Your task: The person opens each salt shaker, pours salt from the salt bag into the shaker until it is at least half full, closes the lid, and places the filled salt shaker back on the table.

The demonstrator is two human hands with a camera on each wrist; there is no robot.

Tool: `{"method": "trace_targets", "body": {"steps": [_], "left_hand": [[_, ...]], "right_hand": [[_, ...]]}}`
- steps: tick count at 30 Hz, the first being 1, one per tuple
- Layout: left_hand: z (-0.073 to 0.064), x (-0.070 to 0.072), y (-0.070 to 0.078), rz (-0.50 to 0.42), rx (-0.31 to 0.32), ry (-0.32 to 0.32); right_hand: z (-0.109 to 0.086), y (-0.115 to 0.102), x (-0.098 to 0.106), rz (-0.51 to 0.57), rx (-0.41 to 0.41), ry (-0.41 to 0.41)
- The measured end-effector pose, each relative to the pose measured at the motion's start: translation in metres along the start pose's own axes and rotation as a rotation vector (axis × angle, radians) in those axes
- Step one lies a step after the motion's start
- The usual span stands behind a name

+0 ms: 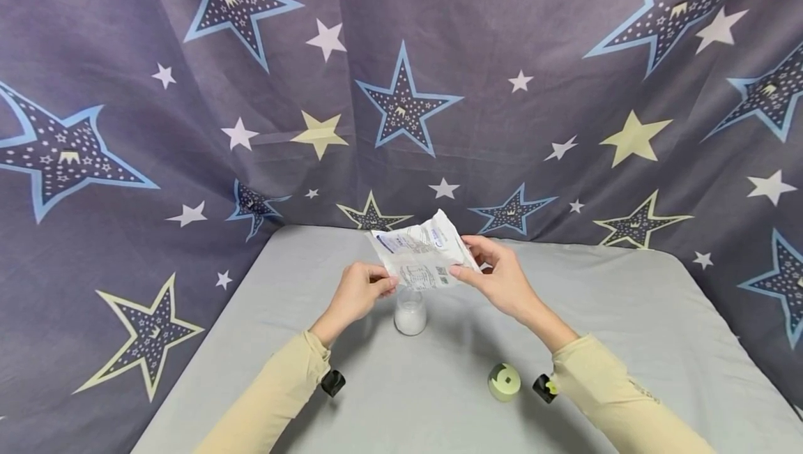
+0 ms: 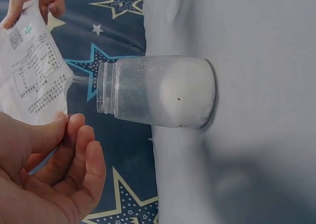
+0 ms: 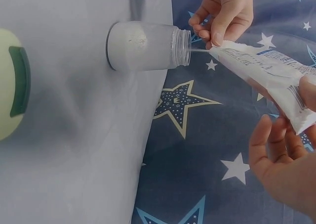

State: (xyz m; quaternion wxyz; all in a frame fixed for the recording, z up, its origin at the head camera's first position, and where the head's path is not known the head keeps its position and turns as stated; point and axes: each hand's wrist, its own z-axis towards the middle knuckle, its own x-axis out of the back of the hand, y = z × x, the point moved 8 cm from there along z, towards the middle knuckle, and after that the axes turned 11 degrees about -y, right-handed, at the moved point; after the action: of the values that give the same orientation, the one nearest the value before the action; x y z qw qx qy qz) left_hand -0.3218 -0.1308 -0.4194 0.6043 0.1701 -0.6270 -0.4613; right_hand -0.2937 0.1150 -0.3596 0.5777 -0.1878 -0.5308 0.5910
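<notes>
A white printed packet (image 1: 422, 250) hangs tilted above a clear jar (image 1: 410, 316), held between both hands. My left hand (image 1: 362, 291) pinches the packet's lower corner, close to its opening. The far end of the packet is gripped by my right hand (image 1: 495, 274), thumb on the printed face. In the right wrist view, a thin white stream (image 3: 200, 50) runs from the packet's opening into the jar's mouth. White powdery or granular contents (image 2: 185, 93) fill the lower part of the jar, which stands upright without a lid.
A round pale green lid-like piece (image 1: 505, 382) lies on the grey cloth-covered table (image 1: 439, 398), right of the jar and near my right forearm. Behind the table hangs a dark curtain (image 1: 477, 35) printed with stars.
</notes>
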Motion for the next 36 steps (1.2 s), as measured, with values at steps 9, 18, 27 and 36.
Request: {"method": "trace_targets", "body": {"steps": [9, 18, 27, 36], "left_hand": [[0.0001, 0.0002, 0.0003, 0.009, -0.004, -0.004], [-0.0012, 0.0, 0.0012, 0.009, -0.006, 0.0], [-0.0023, 0.0001, 0.0016, 0.004, 0.003, -0.003], [-0.0019, -0.0013, -0.001, 0.004, 0.012, -0.002]], "right_hand": [[0.0005, 0.0004, 0.0005, -0.002, -0.008, -0.007], [0.0012, -0.0006, 0.0, 0.006, -0.001, -0.002], [0.0027, -0.0038, -0.0005, 0.014, 0.017, 0.004], [0.0033, -0.003, -0.0008, -0.013, 0.014, -0.001]]}}
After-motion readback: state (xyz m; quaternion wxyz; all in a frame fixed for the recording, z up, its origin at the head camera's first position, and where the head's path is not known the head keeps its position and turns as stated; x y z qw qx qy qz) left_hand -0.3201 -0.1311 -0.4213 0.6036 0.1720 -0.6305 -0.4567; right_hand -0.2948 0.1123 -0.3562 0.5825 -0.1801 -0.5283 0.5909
